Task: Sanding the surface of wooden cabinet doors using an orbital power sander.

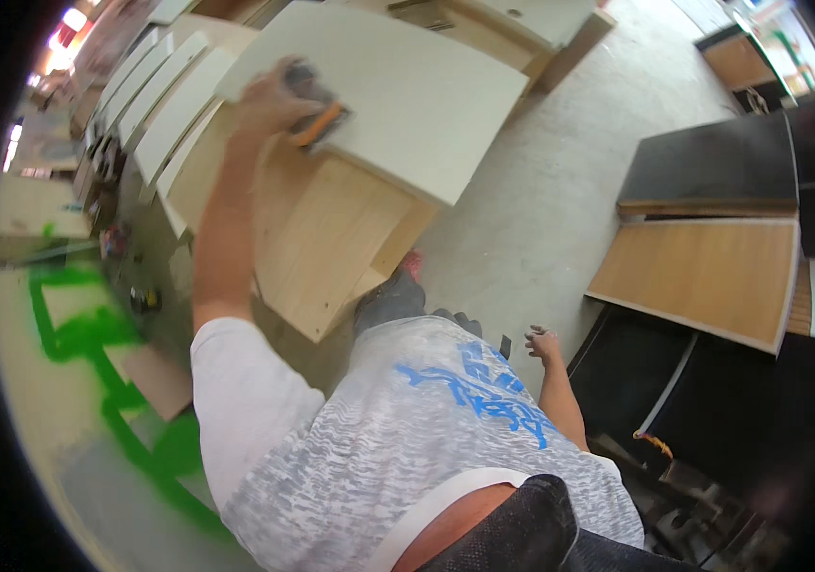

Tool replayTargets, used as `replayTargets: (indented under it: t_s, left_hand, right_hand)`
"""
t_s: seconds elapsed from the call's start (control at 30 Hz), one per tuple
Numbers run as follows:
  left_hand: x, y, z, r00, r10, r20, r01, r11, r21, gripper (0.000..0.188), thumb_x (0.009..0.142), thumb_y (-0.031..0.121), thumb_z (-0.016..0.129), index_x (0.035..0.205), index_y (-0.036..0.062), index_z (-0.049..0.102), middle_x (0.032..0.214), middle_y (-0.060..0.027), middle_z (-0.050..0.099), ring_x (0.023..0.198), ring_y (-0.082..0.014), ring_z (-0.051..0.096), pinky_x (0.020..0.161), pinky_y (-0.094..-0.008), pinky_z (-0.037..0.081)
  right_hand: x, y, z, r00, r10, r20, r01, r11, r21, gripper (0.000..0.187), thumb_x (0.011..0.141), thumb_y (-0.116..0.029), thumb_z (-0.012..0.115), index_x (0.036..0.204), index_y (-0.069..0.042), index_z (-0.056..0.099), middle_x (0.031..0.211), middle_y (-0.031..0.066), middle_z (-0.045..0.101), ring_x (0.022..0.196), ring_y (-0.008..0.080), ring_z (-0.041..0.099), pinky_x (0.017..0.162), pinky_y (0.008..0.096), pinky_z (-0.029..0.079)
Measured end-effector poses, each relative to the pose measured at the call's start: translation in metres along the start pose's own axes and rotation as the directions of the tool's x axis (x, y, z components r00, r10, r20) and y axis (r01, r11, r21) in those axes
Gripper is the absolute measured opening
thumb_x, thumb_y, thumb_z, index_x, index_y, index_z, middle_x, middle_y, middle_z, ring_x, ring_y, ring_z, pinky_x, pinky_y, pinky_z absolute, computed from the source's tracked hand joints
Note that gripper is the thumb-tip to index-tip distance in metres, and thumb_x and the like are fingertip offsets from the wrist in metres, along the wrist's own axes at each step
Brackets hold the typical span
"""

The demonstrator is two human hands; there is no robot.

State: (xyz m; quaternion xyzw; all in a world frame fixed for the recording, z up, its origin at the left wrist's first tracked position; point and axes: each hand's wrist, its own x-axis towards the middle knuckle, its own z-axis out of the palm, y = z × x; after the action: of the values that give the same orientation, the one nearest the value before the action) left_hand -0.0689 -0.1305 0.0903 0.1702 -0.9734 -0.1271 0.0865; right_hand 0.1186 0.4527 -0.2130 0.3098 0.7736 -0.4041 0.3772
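Note:
My left hand [269,102] is wrapped round a black and orange hand sander [315,103], slightly blurred. The sander rests at the near left edge of a white panel [407,91]. Under that panel sits a pale wooden cabinet box [331,234], close in front of my legs. Well apart from the work, my right hand [543,343] hangs low at my right side. Its fingers are loosely bent and apart, with nothing in them.
Several white boards [164,95] stand in a row at the far left. A green-painted surface [92,334] lies at the left. Dark panels [712,167] and a wood-coloured panel [703,272] stand at the right, beyond a strip of concrete floor [522,200].

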Motion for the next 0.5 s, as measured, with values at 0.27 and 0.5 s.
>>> replayTargets:
  t_s: [0.27,0.5]
  left_hand:
    - [0.104,-0.172,-0.020,0.958,-0.279,-0.062,0.283,0.957,0.068,0.082,0.059,0.030,0.077,0.132,0.0172,0.042,0.112,-0.0155,0.062,0.104,-0.0292,0.060,0.089,-0.0392,0.046]
    - [0.142,-0.216,-0.016,0.972,-0.234,-0.036,0.234,0.972,0.019,0.086,0.058,0.026,0.079,0.133,0.0137,0.039,0.111,-0.0160,0.062,0.100,-0.0294,0.061,0.087,-0.0378,0.048]
  right_hand:
    - [-0.053,0.025,0.024,0.975,0.223,-0.005,-0.219,0.953,-0.211,0.043,0.077,-0.015,0.068,0.118,-0.008,0.059,0.087,0.0111,0.066,0.070,0.0196,0.065,0.057,0.0372,0.056]
    - [-0.030,0.016,0.032,0.979,0.203,-0.014,-0.204,0.977,-0.061,0.043,0.076,-0.016,0.068,0.117,-0.006,0.058,0.089,0.0123,0.067,0.070,0.0194,0.065,0.056,0.0349,0.055]
